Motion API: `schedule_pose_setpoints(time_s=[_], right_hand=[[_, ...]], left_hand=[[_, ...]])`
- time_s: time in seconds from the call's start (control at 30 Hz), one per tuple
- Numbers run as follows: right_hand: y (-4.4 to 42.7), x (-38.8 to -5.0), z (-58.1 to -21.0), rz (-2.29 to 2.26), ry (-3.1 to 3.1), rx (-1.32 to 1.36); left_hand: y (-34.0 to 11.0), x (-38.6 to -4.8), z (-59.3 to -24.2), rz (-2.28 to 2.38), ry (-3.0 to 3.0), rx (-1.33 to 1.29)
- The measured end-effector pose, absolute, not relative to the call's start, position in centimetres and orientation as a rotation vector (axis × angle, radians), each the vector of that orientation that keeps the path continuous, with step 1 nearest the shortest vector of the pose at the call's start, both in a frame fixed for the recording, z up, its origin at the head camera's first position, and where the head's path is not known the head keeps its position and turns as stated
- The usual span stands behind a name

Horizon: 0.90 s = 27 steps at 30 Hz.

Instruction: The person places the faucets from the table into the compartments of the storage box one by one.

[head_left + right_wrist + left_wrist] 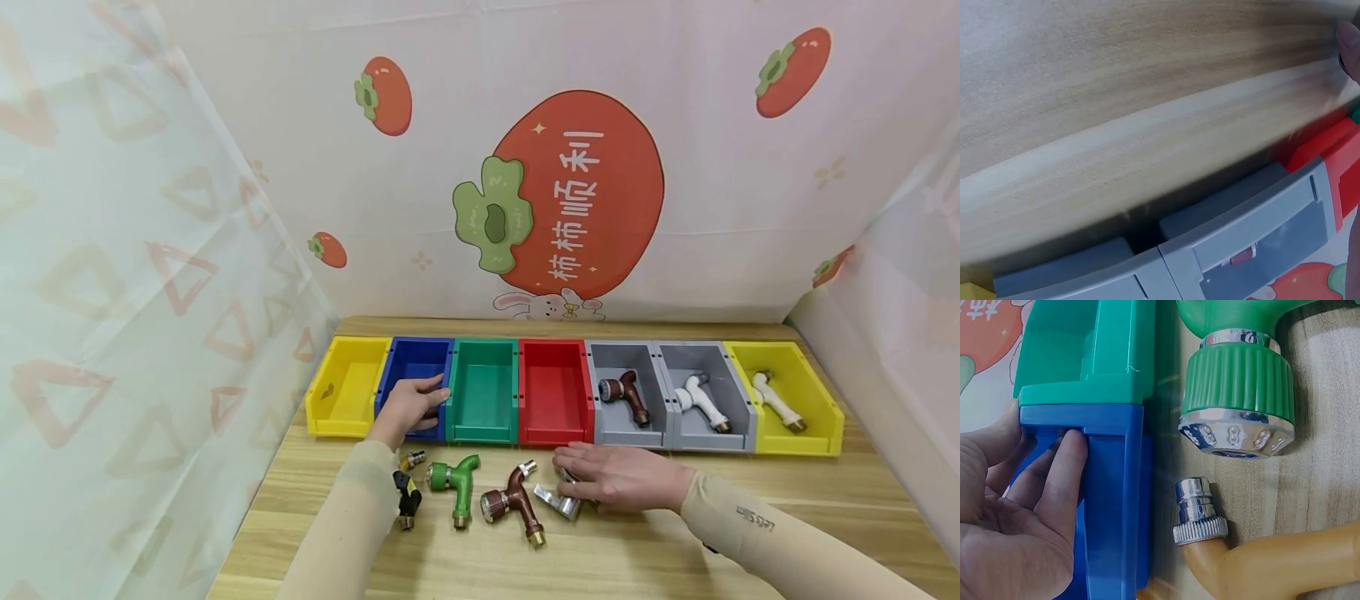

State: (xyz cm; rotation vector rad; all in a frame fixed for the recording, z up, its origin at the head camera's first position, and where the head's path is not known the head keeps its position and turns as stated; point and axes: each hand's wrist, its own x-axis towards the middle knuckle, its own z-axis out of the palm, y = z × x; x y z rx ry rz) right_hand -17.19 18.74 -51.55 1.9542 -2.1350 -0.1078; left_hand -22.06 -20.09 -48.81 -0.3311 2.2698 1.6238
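Observation:
My left hand (412, 407) is at the blue bin (422, 350), pinching its side wall beside the green bin (483, 382). In the left wrist view, the fingertips (1074, 442) press against the wall's inner face. Over a silver tap (558, 502) on the table lies my right hand (622, 477), its fingers and thumb around the tap's upper part and hiding much of it. Left of that tap lie a brown tap (517, 502), a green tap (459, 483), a black tap (407, 498) and an orange-yellow tap (1272, 559), partly behind the left arm in the head view.
Several bins stand in a row at the back: yellow (352, 387), blue, green, red (555, 387), two grey and another yellow. A brown tap (632, 398) and a white tap (705, 402) lie in the grey bins. Another white tap (776, 402) lies in the right yellow bin.

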Motion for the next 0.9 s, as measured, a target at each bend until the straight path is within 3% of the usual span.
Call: schedule_pose_setpoints(time_s=[0.9], right_hand=[[18.9,-19.1,-49.2,-0.179,-2.283,1.536]], left_hand=[[-20.1,-21.9,-48.8,1.601,2.284,-0.313]])
